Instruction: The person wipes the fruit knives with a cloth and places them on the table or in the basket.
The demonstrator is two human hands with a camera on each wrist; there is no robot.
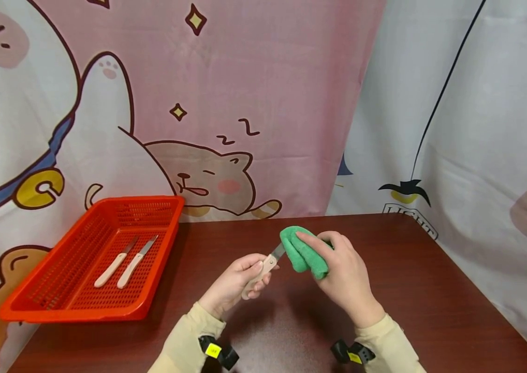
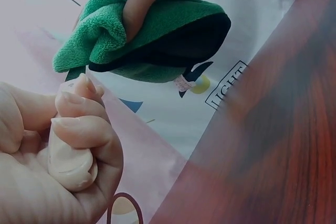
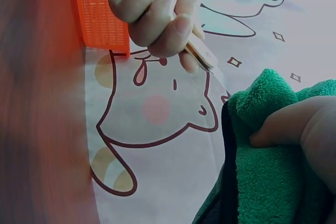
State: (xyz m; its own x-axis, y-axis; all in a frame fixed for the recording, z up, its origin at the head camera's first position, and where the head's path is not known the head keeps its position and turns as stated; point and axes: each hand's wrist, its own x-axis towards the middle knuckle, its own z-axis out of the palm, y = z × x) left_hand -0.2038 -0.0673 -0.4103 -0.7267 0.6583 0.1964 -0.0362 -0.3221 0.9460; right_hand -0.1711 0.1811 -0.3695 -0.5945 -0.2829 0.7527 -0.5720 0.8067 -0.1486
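My left hand [image 1: 240, 282] grips the cream handle of a folding knife [image 1: 269, 263], its fingers curled round it, above the table. The blade points up and to the right, and its far part is hidden by a green cloth [image 1: 302, 254]. That cloth, folded over and dark along one edge, is held by my right hand [image 1: 345, 272], whose thumb presses into it in the right wrist view. In the left wrist view, the butt of the knife handle [image 2: 73, 169] shows out of the curled fingers, with the cloth [image 2: 157, 30] just beyond them.
At the left stands a red plastic basket [image 1: 144, 305] with perforated sides. Two similar knives with pale handles, a nearer one [image 1: 130, 269] and another [image 1: 111, 270], lie inside with blades out. A printed curtain [image 1: 291, 103] hangs behind the dark brown table [image 1: 431, 290].
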